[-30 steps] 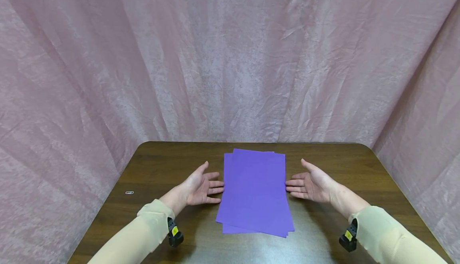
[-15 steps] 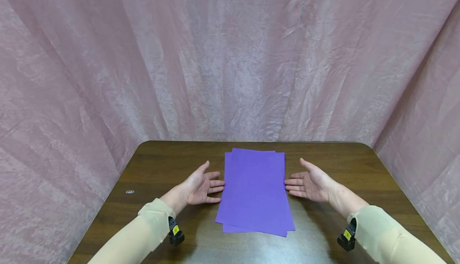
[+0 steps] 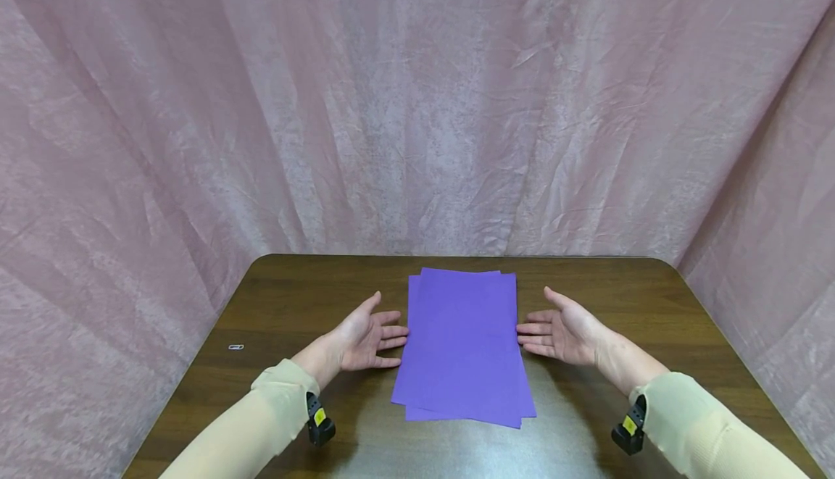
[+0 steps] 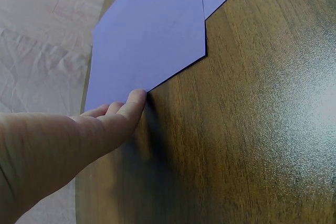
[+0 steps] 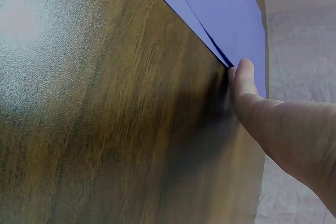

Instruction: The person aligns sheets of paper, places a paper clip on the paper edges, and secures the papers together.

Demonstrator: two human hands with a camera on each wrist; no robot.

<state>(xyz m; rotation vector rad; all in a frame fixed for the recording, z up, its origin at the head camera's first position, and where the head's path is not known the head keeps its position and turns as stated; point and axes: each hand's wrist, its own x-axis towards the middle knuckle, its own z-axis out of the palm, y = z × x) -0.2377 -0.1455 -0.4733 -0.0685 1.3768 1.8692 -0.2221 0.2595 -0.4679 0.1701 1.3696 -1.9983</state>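
Purple sheets of paper [image 3: 463, 348] lie in a slightly fanned stack in the middle of the table, their corners out of line. My left hand [image 3: 365, 338] is at the stack's left edge, palm turned up and inward, fingers straight and tips touching the paper. In the left wrist view those fingers [image 4: 134, 103] meet the sheet's edge. Opposite it, my right hand [image 3: 564, 330] has straight fingers against the right edge, thumb raised. From the right wrist view, a thin gap shows between the layers beside the right fingertips [image 5: 244, 72].
A small paper clip [image 3: 235, 347] lies on the left part of the brown wooden table [image 3: 293, 283]. Pink curtains [image 3: 417, 102] hang behind the table and at both sides.
Both hands stay at the paper's side edges, with the right hand shifted very slightly inward. The sheets' upper corners have shifted slightly.
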